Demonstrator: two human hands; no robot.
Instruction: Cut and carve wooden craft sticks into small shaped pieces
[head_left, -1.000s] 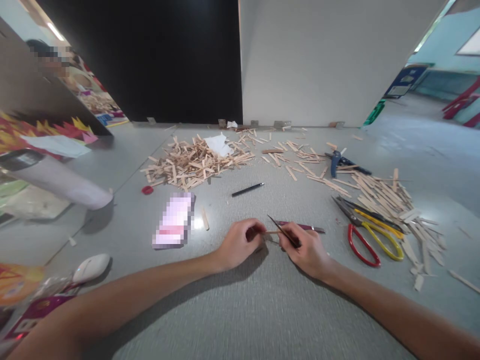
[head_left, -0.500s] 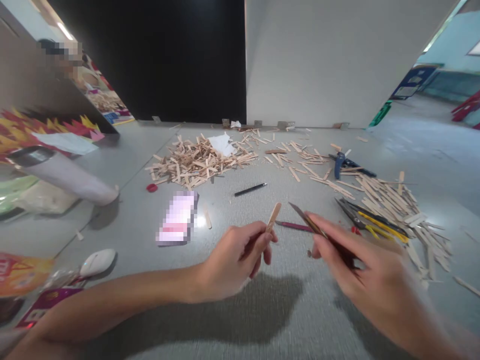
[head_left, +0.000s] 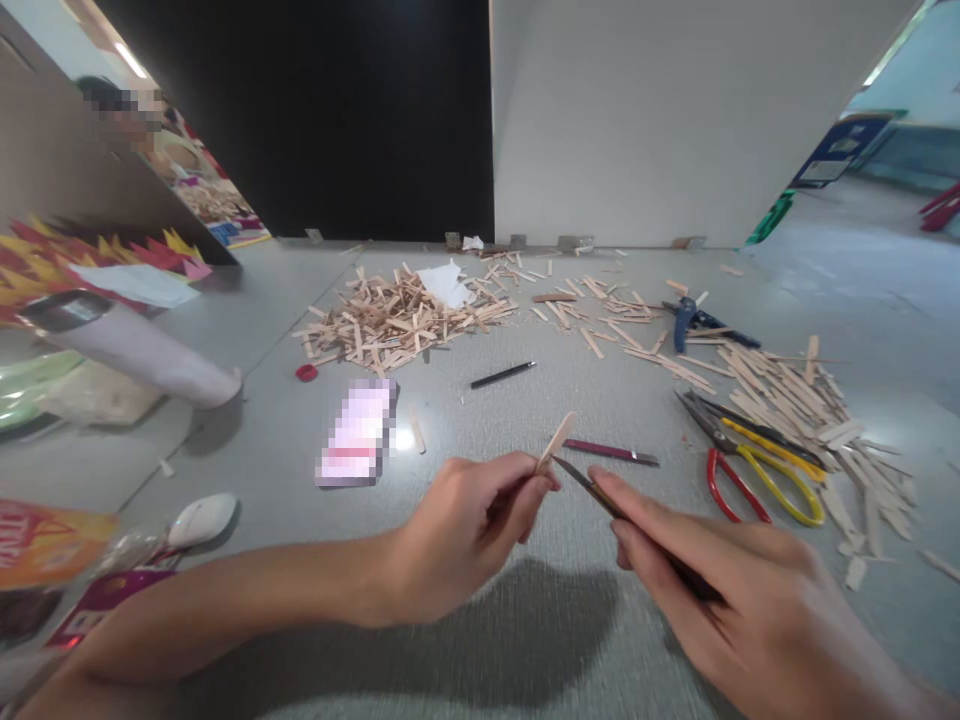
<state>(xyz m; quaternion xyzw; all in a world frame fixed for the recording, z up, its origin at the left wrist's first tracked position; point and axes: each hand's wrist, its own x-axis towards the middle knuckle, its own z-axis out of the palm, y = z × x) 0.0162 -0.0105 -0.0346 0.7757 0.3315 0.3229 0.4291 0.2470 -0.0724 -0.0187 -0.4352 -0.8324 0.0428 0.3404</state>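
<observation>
My left hand (head_left: 465, 525) pinches a wooden craft stick (head_left: 559, 436) between thumb and fingers, its rounded end pointing up and to the right. In my right hand (head_left: 739, 590) is a craft knife (head_left: 589, 485), gripped like a pen. The knife's tip meets the stick, or comes very close to it, just above my left fingertips. Behind the stick a dark red knife-like tool (head_left: 611, 453) lies flat on the grey floor (head_left: 457, 430). A slim black pen-like tool (head_left: 504, 375) rests farther off.
Craft sticks are heaped in one pile (head_left: 382, 325) ahead and another (head_left: 787, 385) at right. Red-and-yellow scissors (head_left: 750, 470) and blue-handled clippers (head_left: 697, 320) lie by the right pile. A blurred pink phone-like item (head_left: 358, 435), a white mouse (head_left: 202, 520) and a tube (head_left: 142, 345) are left.
My right hand has brought the knife leftward and down to the stick. The stick now leans farther right. The scissors' handles have come into view.
</observation>
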